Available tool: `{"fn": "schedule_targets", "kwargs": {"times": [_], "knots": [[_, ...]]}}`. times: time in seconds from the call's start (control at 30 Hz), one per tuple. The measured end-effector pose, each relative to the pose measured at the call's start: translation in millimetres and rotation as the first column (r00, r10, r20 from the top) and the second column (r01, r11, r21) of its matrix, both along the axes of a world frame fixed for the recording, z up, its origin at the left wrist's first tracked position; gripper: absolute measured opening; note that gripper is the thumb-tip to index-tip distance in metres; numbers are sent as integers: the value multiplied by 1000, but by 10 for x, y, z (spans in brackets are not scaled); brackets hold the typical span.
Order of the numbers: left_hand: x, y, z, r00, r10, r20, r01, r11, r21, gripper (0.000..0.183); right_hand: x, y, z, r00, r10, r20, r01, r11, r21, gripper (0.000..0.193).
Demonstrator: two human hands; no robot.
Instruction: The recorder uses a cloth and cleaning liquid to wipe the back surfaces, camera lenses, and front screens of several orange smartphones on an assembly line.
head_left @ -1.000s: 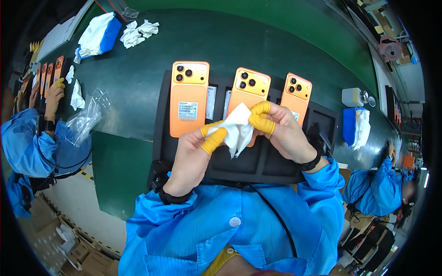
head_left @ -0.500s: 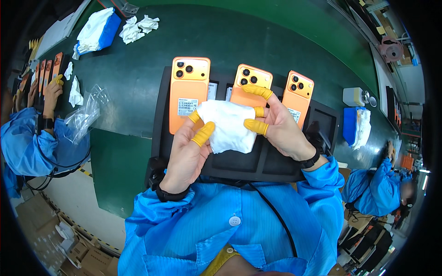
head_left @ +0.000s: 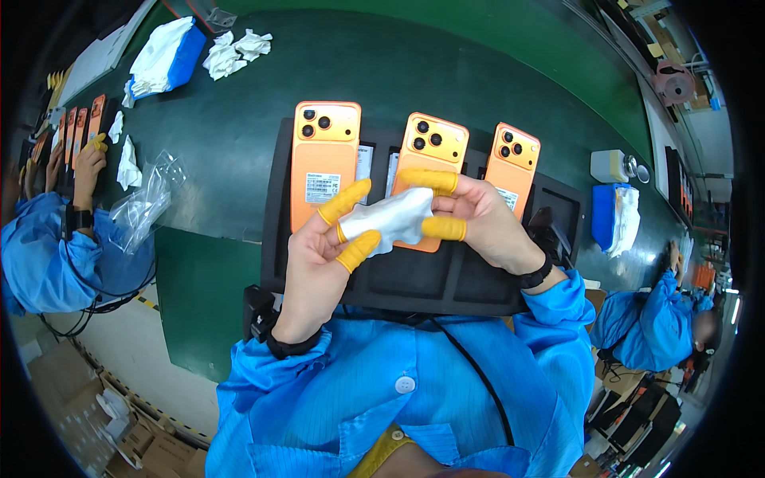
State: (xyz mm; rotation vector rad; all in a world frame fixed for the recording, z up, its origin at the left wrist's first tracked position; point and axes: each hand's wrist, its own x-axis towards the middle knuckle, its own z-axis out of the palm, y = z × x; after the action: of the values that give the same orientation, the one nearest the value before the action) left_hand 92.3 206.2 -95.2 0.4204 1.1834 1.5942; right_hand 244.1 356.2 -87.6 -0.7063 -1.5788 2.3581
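Between my two hands is a white wiping cloth (head_left: 390, 217), bunched into a narrow folded strip. My left hand (head_left: 312, 259) pinches its left end, and my right hand (head_left: 492, 227) grips the right end; yellow finger cots cover the fingertips of both. Behind the cloth lies an orange smartphone (head_left: 434, 142), back side up, partly hidden by my right fingers. A second orange smartphone (head_left: 325, 159) rests to the left and a third orange smartphone (head_left: 514, 159) to the right, each with a camera block and a white label. All three lie on a black compartment tray (head_left: 398, 287).
Blue boxes of white cloths stand at far left (head_left: 185, 60) and right (head_left: 604, 217). Crumpled cloths (head_left: 237, 52) and a clear plastic bag (head_left: 147, 199) lie on the green table (head_left: 231, 143). A white dispenser bottle (head_left: 610, 166) stands at right. Co-workers sit on both sides.
The cloth was spread as a broad square; now it is gathered into a narrow strip, uncovering the lower part of the middle phone. My left fingers have risen slightly.
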Motion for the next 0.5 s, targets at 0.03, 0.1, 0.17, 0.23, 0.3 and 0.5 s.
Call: {"fn": "schedule_targets", "kwargs": {"times": [0.03, 0.1, 0.17, 0.23, 0.3, 0.5], "knots": [[11, -11, 24, 997, -27, -66, 27, 1000, -4, 50, 6, -19, -25, 1000, -15, 4, 15, 1000, 6, 46], [32, -47, 23, 989, -81, -126, 82, 997, 2, 46, 59, -37, -75, 1000, 21, 13, -23, 978, 208, 44], [25, -126, -13, 962, -120, -247, 118, 993, -22, 41, 148, 8, -8, 970, 64, 233, -184, 821, 541, 31], [27, -164, 6, 946, -142, -292, 127, 989, -72, 31, 241, 26, 69, 930, 118, 349, -284, 835, 472, 23], [16, -174, -37, 927, -182, -329, 155, 982, -107, 25, 328, 9, 109, 962, 156, 225, -246, 856, 455, 19], [377, 28, -207, 944, -324, -61, 320, 945, -65, 14, 482, -145, 29, 943, 296, -150, -277, 951, 139, 13]]}}
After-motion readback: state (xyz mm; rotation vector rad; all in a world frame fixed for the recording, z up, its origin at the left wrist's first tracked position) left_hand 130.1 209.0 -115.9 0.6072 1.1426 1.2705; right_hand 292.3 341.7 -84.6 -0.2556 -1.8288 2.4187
